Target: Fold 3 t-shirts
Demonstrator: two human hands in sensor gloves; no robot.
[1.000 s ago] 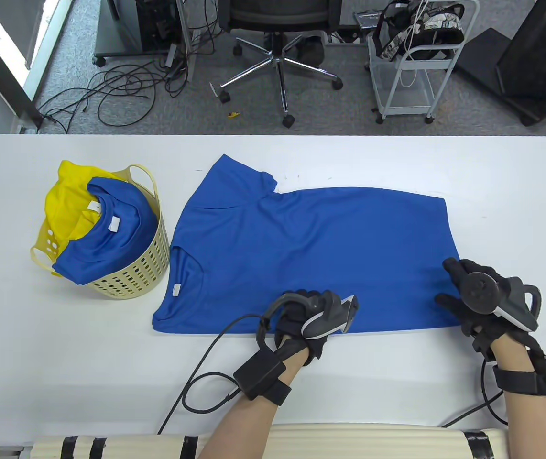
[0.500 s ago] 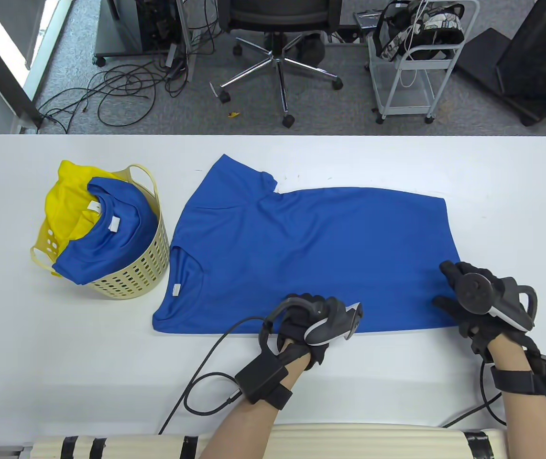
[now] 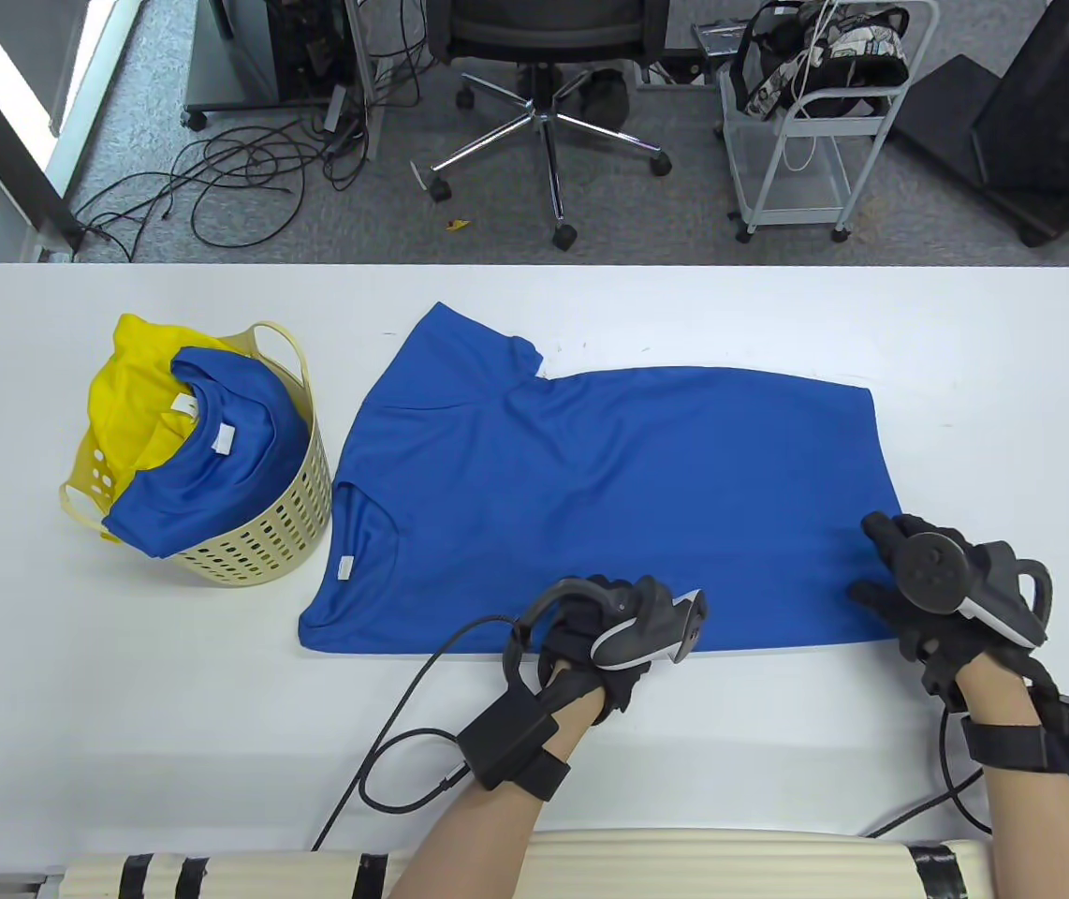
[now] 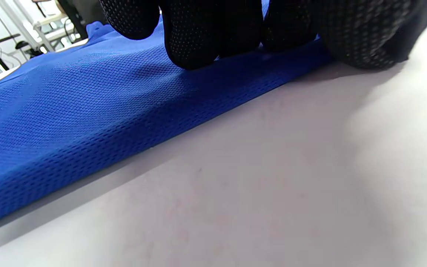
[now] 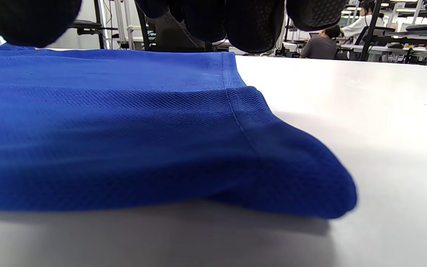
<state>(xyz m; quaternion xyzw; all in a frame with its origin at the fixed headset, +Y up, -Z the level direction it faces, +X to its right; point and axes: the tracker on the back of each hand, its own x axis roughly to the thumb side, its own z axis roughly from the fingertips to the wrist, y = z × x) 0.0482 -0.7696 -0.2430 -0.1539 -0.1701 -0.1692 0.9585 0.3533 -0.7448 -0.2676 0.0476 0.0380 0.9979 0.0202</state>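
Note:
A blue t-shirt point(image 3: 609, 487) lies flat on the white table point(image 3: 1012, 375), collar to the left and hem to the right. My left hand point(image 3: 605, 618) is at the middle of its near edge. In the left wrist view its curled fingertips point(image 4: 195, 40) press on the shirt point(image 4: 69, 122) with the thumb at the edge, pinching it. My right hand point(image 3: 881, 571) rests with spread fingers on the near right hem corner. In the right wrist view that corner point(image 5: 291, 174) bulges slightly off the table under the fingers point(image 5: 250, 26).
A pale yellow perforated basket point(image 3: 254, 552) stands at the left, holding a yellow t-shirt point(image 3: 137, 393) and another blue t-shirt point(image 3: 216, 478). A black cable point(image 3: 403, 712) trails from my left wrist. Beyond the far table edge are an office chair point(image 3: 544, 56) and a white cart point(image 3: 797, 140).
Both hands have stayed almost in place; the left hand shifted slightly right along the near edge and back. The shirt has not moved.

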